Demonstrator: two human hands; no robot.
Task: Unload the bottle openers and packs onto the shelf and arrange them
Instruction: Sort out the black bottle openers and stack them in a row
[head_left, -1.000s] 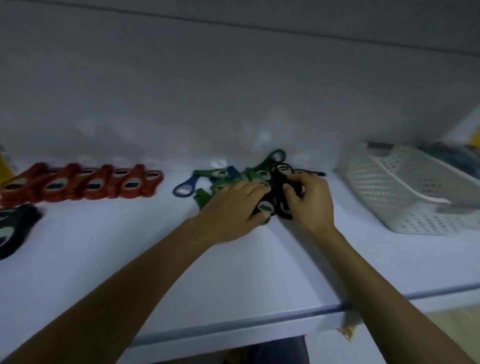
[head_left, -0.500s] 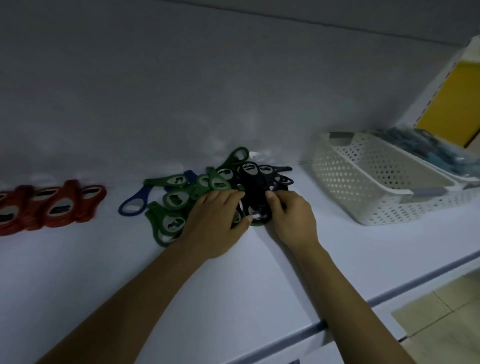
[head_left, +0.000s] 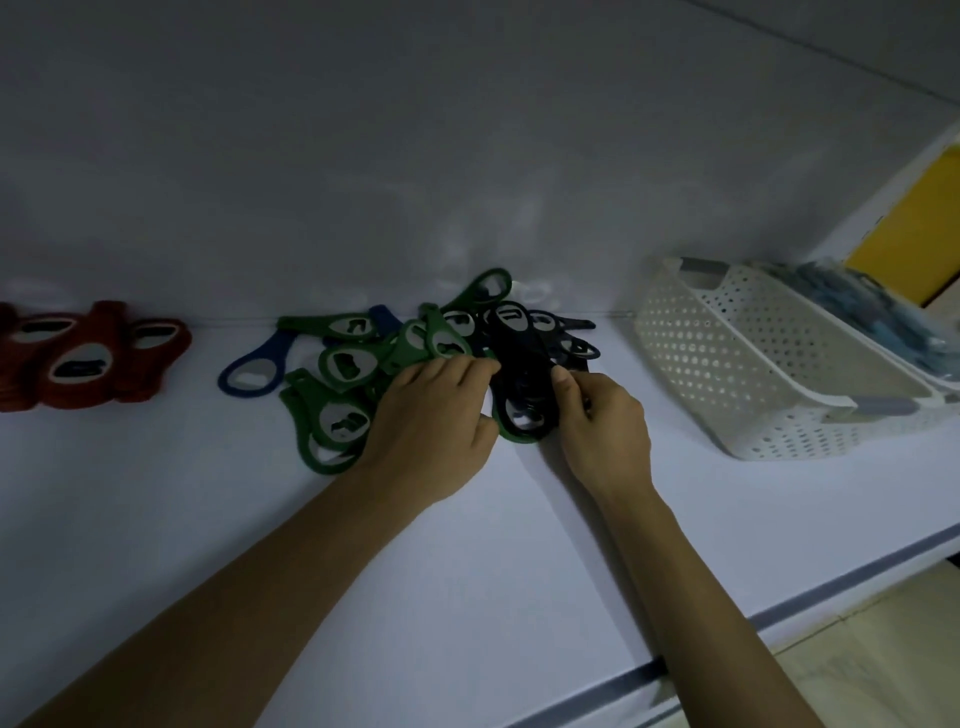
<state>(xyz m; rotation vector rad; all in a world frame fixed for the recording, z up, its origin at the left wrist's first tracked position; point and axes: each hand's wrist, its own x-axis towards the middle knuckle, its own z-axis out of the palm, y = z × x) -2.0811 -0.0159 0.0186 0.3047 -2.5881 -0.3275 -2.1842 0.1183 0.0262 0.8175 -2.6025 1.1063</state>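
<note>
A loose heap of bottle openers lies at the back of the white shelf (head_left: 467, 571): several green ones (head_left: 345, 364), a blue one (head_left: 257, 366) at the left and black ones (head_left: 519, 358) in the middle. My left hand (head_left: 431, 421) rests on the green openers, fingers touching the black stack. My right hand (head_left: 602, 421) pinches the right side of that black stack. A row of red openers (head_left: 88, 358) lies at the far left.
A white perforated basket (head_left: 753, 358) stands tilted at the right, with blue packs (head_left: 883, 317) behind it. The shelf's front edge (head_left: 779, 608) runs diagonally at lower right. A yellow panel (head_left: 909, 228) shows at the far right.
The camera has swung right, so the red row slid toward the left edge. Both hands stay on the heap, working on the black stack.
</note>
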